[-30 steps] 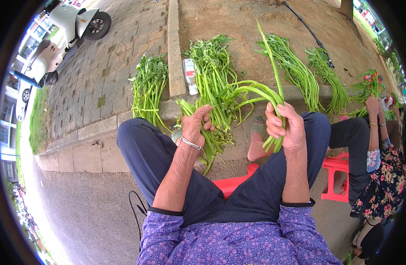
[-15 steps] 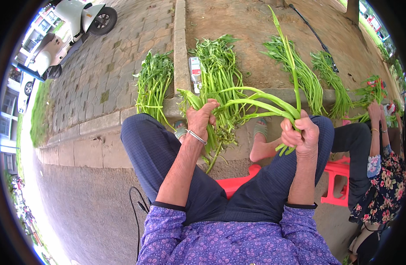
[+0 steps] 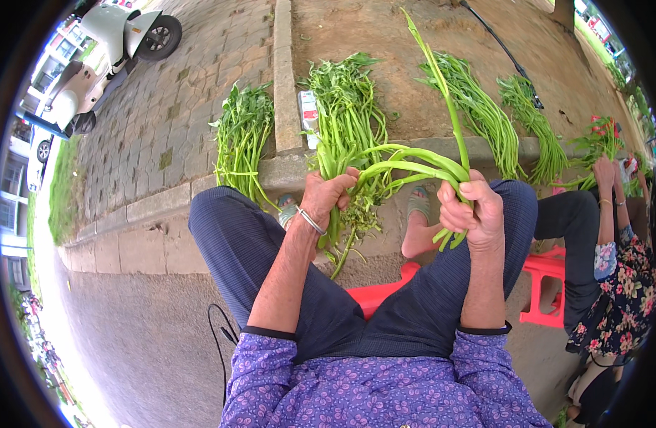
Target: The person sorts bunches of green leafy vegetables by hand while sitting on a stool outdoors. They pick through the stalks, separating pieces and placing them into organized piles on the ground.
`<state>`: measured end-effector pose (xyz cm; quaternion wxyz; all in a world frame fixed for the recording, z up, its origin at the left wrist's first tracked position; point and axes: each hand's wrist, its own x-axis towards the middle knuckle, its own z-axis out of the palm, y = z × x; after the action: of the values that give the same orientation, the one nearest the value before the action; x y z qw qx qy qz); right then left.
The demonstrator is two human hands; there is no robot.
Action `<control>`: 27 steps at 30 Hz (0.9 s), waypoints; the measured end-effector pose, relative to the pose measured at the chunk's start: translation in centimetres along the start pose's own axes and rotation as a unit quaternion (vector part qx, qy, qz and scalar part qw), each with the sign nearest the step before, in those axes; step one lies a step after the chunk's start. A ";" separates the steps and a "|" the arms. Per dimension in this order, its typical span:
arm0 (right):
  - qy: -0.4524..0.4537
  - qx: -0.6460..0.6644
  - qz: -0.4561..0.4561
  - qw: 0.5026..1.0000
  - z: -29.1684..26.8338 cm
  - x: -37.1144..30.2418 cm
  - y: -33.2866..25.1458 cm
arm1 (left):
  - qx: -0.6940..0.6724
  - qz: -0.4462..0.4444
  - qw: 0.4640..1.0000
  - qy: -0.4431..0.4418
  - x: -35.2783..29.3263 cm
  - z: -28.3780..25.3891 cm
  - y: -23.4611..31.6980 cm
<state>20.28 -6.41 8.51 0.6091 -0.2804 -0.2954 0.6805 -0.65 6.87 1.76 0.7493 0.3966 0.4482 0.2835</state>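
Note:
Above my lap, my left hand [image 3: 325, 197] is wrapped round a bunch of leafy green stems [image 3: 331, 165] that look like water spinach. Its loose lower ends hang below the fist. My right hand [image 3: 473, 210] grips several thick green stems [image 3: 422, 158] near their cut ends. These arch leftward toward the left hand's bunch, where I cannot tell how they overlap. One long stem [image 3: 445, 100] stands up out of the right fist, leaning left. Straight ahead on the ground lies a big pile of the same greens [image 3: 351, 107], partly behind the left bunch.
Further bundles of greens lie left [image 3: 243, 132] and right [image 3: 481, 110] along the kerb [image 3: 156, 200]. A clear container with a red-white label [image 3: 308, 113] is beside the big pile. A red stool [image 3: 385, 288] is under me. Another person's hands [image 3: 604, 175] handle greens at right.
The left hand's bunch has turned from leaning left to nearly upright. The long stem in my right hand leans further left. Both hands keep their grip.

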 end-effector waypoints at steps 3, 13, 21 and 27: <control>0.000 0.008 -0.004 1.000 -0.1 0.0 0.0 | -0.007 -0.009 1.000 -0.028 0.1 -0.1 -0.3; -0.013 0.024 -0.001 1.000 -0.1 0.0 0.0 | 0.062 -0.037 0.992 -0.105 -0.1 0.2 -0.6; -0.031 0.030 0.003 0.999 -0.1 -0.1 0.0 | 0.103 -0.077 0.981 -0.148 -0.3 0.3 -0.6; -0.039 0.035 0.009 0.999 0.0 -0.1 0.0 | 0.105 -0.091 0.976 -0.168 -0.1 0.3 -1.2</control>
<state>20.27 -6.48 8.49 0.6005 -0.2348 -0.2927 0.7061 -0.36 6.12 0.89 0.7909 0.4724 0.3773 0.0946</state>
